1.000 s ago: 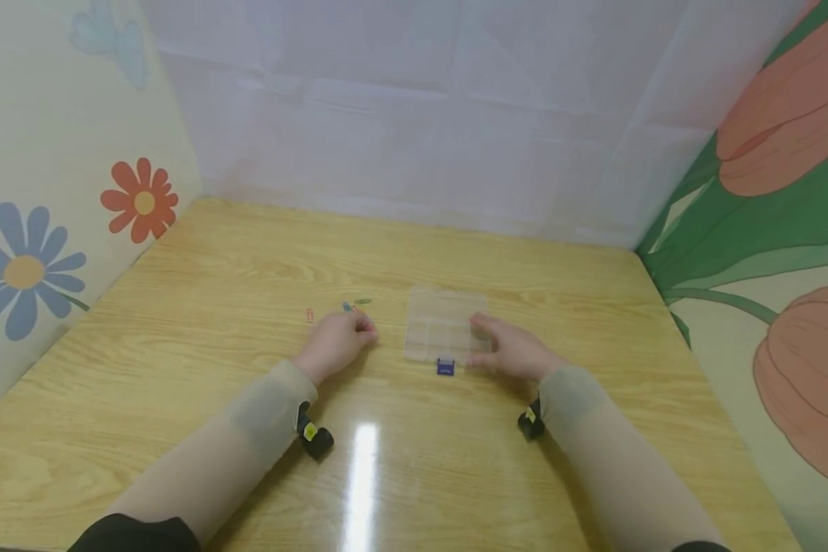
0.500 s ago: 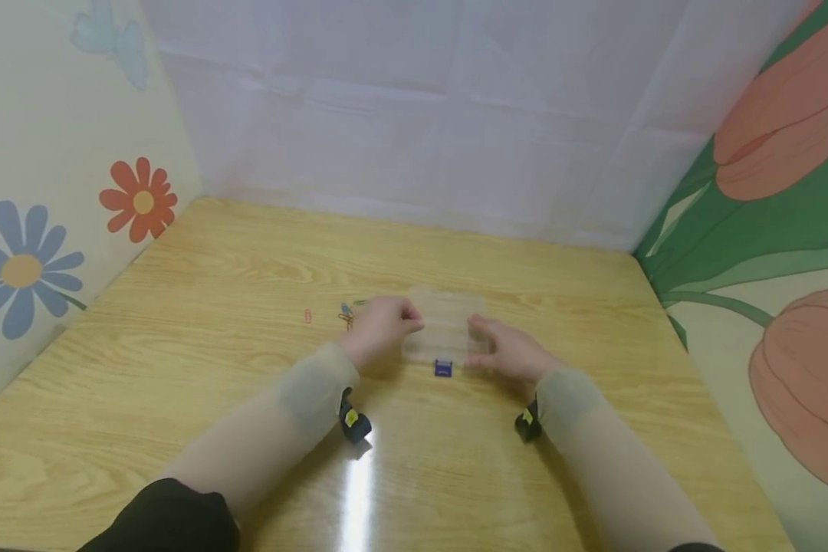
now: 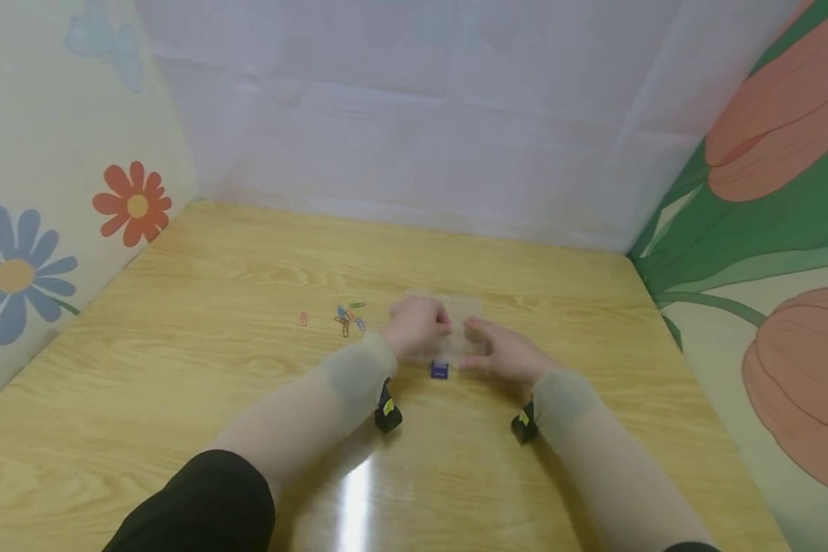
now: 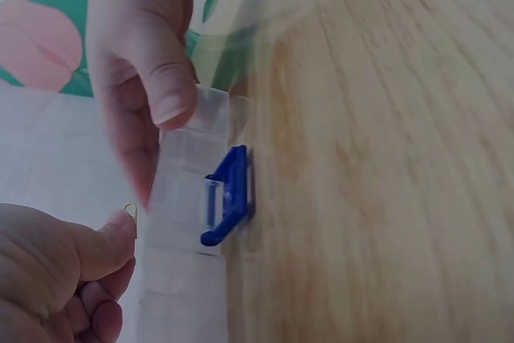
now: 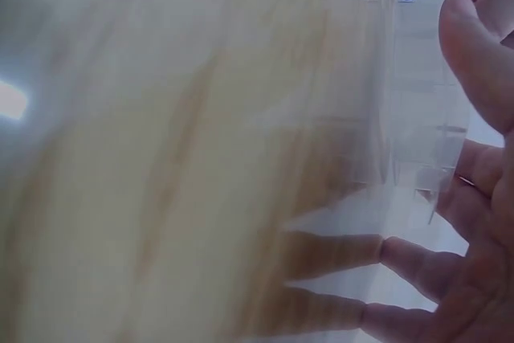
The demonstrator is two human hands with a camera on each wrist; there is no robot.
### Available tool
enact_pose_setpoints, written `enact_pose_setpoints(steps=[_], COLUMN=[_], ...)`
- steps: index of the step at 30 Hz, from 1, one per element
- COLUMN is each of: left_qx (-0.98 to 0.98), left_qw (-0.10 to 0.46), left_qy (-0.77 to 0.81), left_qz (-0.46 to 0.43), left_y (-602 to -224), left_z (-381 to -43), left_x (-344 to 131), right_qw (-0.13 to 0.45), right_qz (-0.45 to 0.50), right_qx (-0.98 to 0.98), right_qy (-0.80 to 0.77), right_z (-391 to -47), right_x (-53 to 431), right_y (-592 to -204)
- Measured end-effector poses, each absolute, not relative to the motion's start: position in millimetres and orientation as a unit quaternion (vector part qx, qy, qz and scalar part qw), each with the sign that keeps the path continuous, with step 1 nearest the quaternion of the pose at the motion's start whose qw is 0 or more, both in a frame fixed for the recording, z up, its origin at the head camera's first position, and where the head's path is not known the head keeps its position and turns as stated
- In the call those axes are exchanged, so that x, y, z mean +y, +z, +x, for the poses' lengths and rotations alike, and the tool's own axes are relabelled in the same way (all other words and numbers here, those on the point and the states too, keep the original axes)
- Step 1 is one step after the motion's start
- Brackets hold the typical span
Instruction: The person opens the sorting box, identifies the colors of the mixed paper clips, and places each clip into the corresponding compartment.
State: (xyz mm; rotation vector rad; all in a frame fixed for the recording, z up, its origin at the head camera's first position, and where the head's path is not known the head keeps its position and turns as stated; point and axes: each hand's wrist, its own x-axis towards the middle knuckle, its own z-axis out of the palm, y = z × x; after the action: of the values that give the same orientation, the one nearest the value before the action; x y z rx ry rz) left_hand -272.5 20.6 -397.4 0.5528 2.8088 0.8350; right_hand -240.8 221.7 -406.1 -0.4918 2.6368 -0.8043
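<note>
Left hand (image 3: 415,327): grip pinching a small yellow wire paper clip (image 4: 135,212) between thumb and finger, over a clear plastic compartment box (image 3: 465,308) with blue latch (image 3: 439,370), just right of frame centre. Right hand (image 3: 505,352): grip loose, thumb and fingers spread at box's right edge. Coloured paper clips (image 3: 346,320) scattered left of centre on yellow wood-grain worktop (image 3: 248,268).

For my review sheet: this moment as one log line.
left grip: pinching paper clip; right grip: at clear box; other clips: on table
</note>
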Motion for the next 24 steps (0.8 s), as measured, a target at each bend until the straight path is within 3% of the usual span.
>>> enact_pose_setpoints(steps=[24], left_qx=[0.939], left_qw=[0.089], left_qy=[0.28], left_qz=[0.179], left_y=[-401.8], left_z=[-272.7], left_x=[29.3], right_qw=[0.158], right_qz=[-0.185], right_qx=[0.937], right_qy=[-0.251], right_z=[-243.0], right_x=[221.5], right_y=[-408.4])
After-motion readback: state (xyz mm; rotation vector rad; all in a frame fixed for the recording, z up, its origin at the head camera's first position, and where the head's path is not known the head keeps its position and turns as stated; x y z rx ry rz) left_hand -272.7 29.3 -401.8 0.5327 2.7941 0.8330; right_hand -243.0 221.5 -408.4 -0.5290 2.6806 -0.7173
